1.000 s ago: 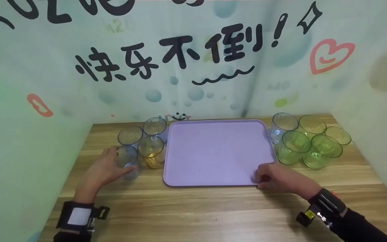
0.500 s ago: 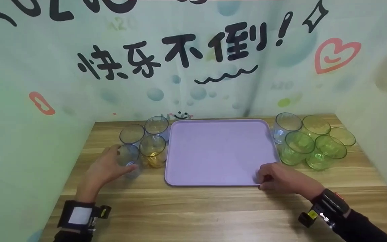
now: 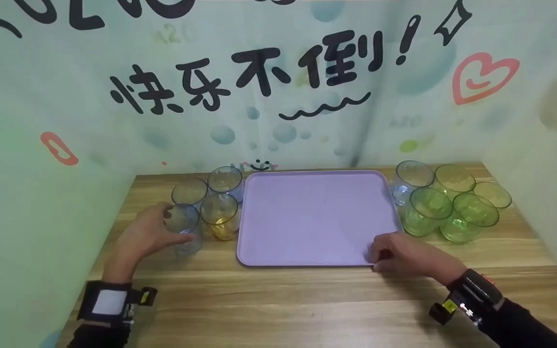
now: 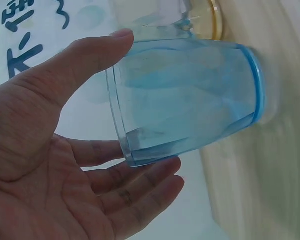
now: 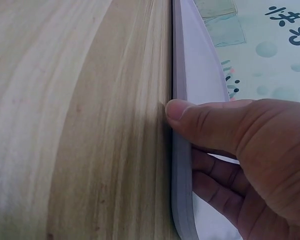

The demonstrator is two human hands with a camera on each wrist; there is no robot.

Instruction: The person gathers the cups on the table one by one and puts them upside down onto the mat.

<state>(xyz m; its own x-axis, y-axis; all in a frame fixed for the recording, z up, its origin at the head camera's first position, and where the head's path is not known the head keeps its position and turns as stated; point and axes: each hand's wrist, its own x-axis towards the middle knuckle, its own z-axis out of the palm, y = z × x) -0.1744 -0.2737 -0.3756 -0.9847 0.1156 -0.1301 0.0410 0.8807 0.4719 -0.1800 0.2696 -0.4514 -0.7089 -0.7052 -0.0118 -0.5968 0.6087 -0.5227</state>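
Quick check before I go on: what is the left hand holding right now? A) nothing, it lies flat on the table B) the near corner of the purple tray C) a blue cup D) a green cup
C: the left hand has thumb and fingers around the blue cup, which stands on the table; the right hand pinches the tray corner.

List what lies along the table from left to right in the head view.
left hand → blue cup it grips → amber cup → purple tray → right hand holding the tray's near right corner → cluster of green cups.
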